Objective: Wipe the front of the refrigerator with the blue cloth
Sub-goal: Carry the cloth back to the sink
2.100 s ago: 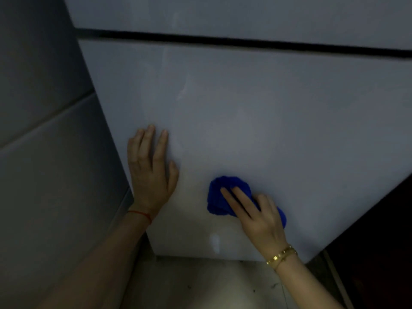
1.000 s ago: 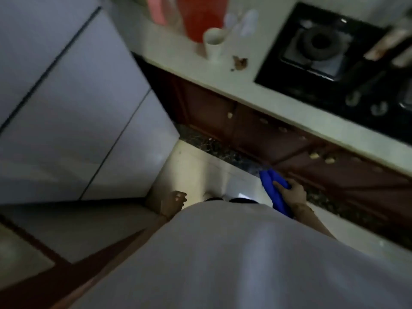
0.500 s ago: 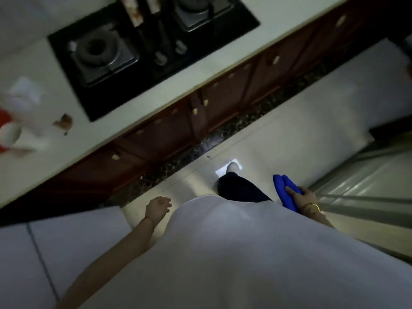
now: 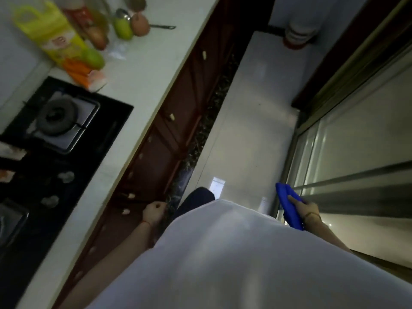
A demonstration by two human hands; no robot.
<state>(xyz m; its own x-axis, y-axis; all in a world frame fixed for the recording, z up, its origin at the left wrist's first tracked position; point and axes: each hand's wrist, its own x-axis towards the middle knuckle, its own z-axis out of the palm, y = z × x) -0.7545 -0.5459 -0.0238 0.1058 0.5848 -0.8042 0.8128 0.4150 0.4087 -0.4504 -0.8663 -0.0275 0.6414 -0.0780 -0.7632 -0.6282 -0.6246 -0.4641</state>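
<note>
Down below, a strip of pale floor [image 4: 252,121] runs away from the person, hemmed on one side by the dark red cabinet fronts [image 4: 178,112] under the white counter [image 4: 142,70] and on the other by the sliding glass door [image 4: 356,134] and its metal track — a narrow lane, open ahead as far as a pale container with a red base [image 4: 296,34] at the far end. The left hand [image 4: 153,211] hangs low beside the cabinets, arm slightly bent, fingers curled into a loose fist with nothing in it. The right hand [image 4: 306,210] hangs at the person's other side, near the door track, closed around the blue cloth [image 4: 289,208] — bunched into a long roll, forefinger laid along it. No refrigerator is in view. On the counter sit a black gas hob [image 4: 58,134], a yellow bag [image 4: 53,36] and some blurred produce.
</note>
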